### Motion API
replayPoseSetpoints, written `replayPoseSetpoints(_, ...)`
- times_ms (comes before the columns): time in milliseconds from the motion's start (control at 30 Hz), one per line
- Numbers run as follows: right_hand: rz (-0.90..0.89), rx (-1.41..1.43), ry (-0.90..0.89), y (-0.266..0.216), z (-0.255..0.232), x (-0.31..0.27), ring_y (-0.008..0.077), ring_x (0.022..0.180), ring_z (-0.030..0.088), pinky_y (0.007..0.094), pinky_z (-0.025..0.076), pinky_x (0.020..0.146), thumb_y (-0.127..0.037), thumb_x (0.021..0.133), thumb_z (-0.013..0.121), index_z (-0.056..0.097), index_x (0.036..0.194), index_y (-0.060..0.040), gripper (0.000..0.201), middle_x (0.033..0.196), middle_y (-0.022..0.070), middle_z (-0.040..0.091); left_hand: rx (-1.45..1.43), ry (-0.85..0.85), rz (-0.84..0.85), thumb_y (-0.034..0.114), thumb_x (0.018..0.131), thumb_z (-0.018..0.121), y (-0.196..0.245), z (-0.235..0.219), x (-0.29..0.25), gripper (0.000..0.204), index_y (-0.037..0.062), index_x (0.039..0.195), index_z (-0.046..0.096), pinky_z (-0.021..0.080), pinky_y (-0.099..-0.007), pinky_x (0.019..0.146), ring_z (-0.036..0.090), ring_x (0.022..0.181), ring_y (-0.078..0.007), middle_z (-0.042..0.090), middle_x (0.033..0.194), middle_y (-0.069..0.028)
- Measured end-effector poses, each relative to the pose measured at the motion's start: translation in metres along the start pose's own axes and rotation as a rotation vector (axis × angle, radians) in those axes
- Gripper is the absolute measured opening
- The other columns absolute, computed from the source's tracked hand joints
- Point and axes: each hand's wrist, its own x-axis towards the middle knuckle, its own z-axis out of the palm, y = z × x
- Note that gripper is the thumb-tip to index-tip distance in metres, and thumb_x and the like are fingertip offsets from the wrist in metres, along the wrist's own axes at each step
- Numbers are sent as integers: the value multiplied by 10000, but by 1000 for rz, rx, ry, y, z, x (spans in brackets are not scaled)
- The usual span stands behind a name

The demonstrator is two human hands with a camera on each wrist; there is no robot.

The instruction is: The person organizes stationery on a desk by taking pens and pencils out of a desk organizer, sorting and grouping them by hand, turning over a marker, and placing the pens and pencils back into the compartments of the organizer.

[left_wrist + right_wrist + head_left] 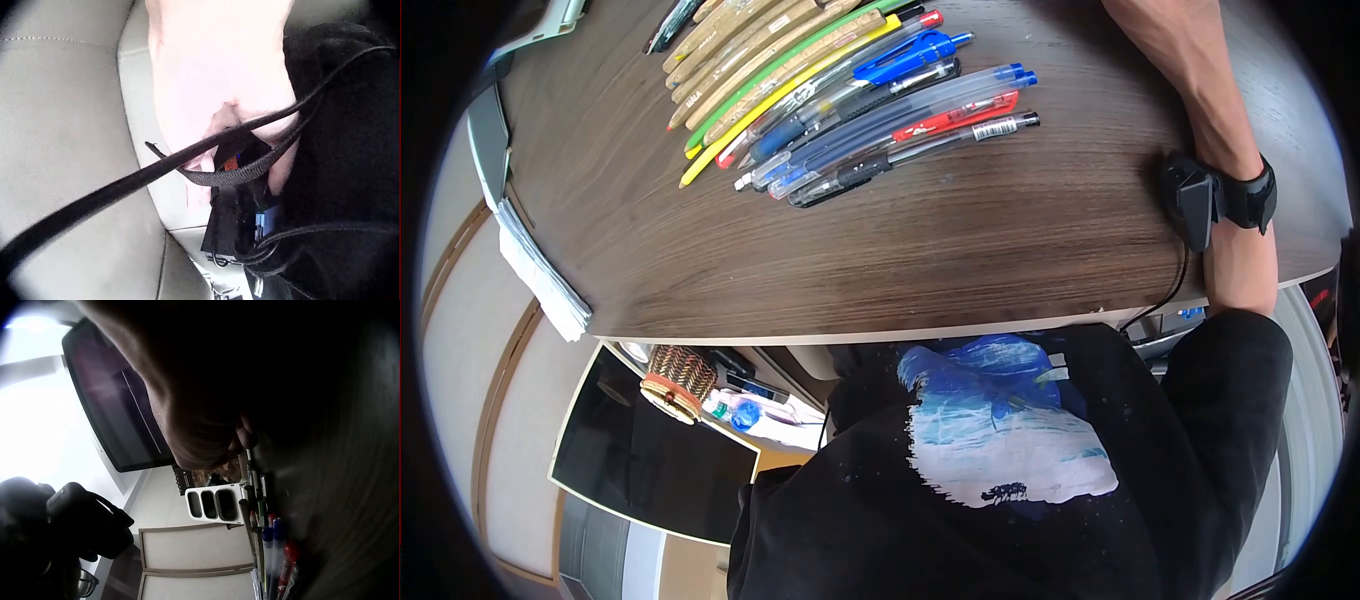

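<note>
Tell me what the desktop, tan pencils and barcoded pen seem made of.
Desktop: probably satin wood or wood-look laminate, from its dark streaky grain. Tan pencils: likely matt, unpainted wood, by their bare pale-brown colour. Barcoded pen: apparently glossy plastic, with a see-through barrel.

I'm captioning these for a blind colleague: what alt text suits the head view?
Pens and pencils lie side by side on a dark wood-grain table. The person's right arm, a black device strapped to its wrist, extends past the top edge.
</note>
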Motion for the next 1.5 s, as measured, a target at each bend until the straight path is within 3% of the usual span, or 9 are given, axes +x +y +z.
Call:
replayPoseSetpoints(1033, 136, 31, 6, 0, -2, 2, 37, 737, 628, 195, 515, 655, -108, 1044, 735, 666, 1057, -35, 101, 875, -7, 692, 312, -69, 353, 84, 927, 770, -12, -31, 13, 557, 23, 1445, 577, 547, -325, 977, 643, 1147, -207, 617, 1327, -63)
replayPoseSetpoints(1100, 150, 20, 11, 0, -2, 2, 39, 734, 626, 195, 516, 654, -103, 1044, 734, 666, 1056, -36, 96, 879, -4, 693, 320, -48, 378, 84, 925, 772, 2, -34, 24, 560, 22, 1446, 576, 547, -326, 978, 643, 1149, -208, 617, 1328, -63)
replayPoseSetpoints(1167, 158, 6, 12, -5, -3, 5, 42, 731, 625, 196, 517, 653, -98, 1043, 733, 666, 1055, -37, 91, 883, -2, 693, 188, -38, 236, 31, 797, 832, 44, -47, 17, 755, -22, 1495, 549, 524, -395, 1087, 656, 1213, -283, 587, 1444, -137)
replayPoseSetpoints(1200, 231, -5, 13, -12, -3, 6, 43, 735, 626, 196, 516, 653, -96, 1044, 732, 665, 1056, -37, 89, 890, -1, 692, 172, -22, 176, -27, 904, 743, 75, -49, 14, 599, -19, 1479, 572, 531, -398, 1094, 663, 1232, -261, 631, 1423, -139)
replayPoseSetpoints(1233, 303, -17, 12, -17, -3, 8, 44, 739, 626, 196, 515, 654, -94, 1045, 731, 665, 1058, -38, 87, 898, 1, 691, 162, -5, 186, -27, 904, 743, 86, -52, 23, 599, -19, 1479, 572, 531, -398, 1094, 663, 1232, -261, 631, 1423, -139)
replayPoseSetpoints(1300, 203, 41, 19, -2, -3, 2, 44, 763, 624, 197, 514, 677, -92, 1045, 732, 667, 1058, -37, 86, 908, 2, 686, -20, 1, -81, -70, 997, 634, 105, -60, 41, 452, -17, 1444, 599, 545, -379, 1075, 689, 1204, -244, 703, 1314, -127)
replayPoseSetpoints(1367, 211, 31, 18, 0, -9, 1, 60, 805, 633, 212, 533, 727, -104, 1035, 754, 660, 1099, -34, 134, 932, 5, 684, 57, 270, -52, -86, 1060, 527, 183, -42, 35, 361, -19, 1397, 637, 553, -357, 1055, 709, 1182, -225, 751, 1240, -120)
replayPoseSetpoints(1400, 151, -51, -60, 23, -24, 0, 75, 906, 624, 243, 493, 843, -215, 1058, 749, 706, 1164, -32, 216, 1003, -13, 677, 97, 371, -35, -42, 1052, 557, 200, -40, 35, 314, -34, 1347, 662, 547, -377, 1051, 712, 1185, -271, 752, 1265, -166)
replayPoseSetpoints(1500, 151, -67, -24, 13, -20, 0, 84, 918, 629, 249, 488, 850, -180, 1052, 751, 709, 1183, -21, 210, 1019, -5, 688, 308, 589, 199, 24, 1042, 595, 217, -38, 45, 281, -54, 1299, 677, 541, -401, 1039, 708, 1174, -328, 752, 1249, -210)
